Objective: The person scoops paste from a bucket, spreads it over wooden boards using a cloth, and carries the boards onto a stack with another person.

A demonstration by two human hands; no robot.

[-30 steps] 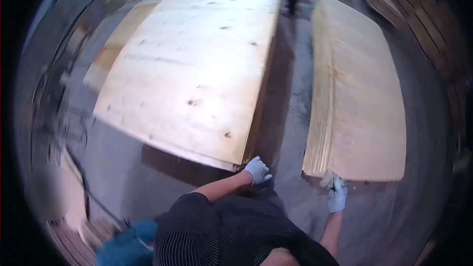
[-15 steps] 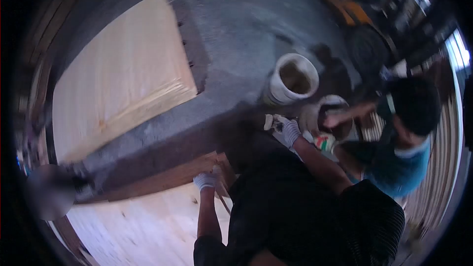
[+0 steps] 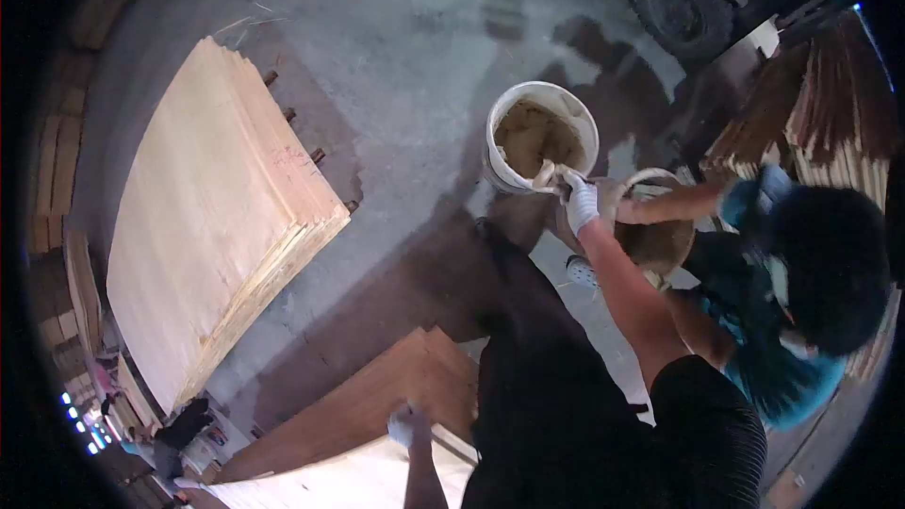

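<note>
Moved since the earlier frame: my right hand (image 3: 582, 205), from just beside the white bucket up to its near rim, carrying the small pale piece along.
Tall stack: pale, thin wooden sheets (image 3: 217, 198) on the grey concrete floor (image 3: 405, 66), well apart from both my hands, off to my left.
Near stack: pale-topped sheets with a reddish-brown side (image 3: 368, 396); my left hand (image 3: 401, 426) is at its edge. I cannot tell whether those fingers are apart or together.
Co-worker: a person in teal (image 3: 787, 382) close on my right, one bare hand (image 3: 630, 211) at a second, brown-stained bucket (image 3: 660, 240).
White bucket: round, plastic, with brown paste inside (image 3: 540, 137), just beyond my right grip; that hand is clearly the nearer.
Small pale piece: irregular, light-coloured (image 3: 546, 173), clamped in my right fingers, jutting leftward from them over the near rim. Its long axis is unclear; whether it touches paste, I cannot tell.
</note>
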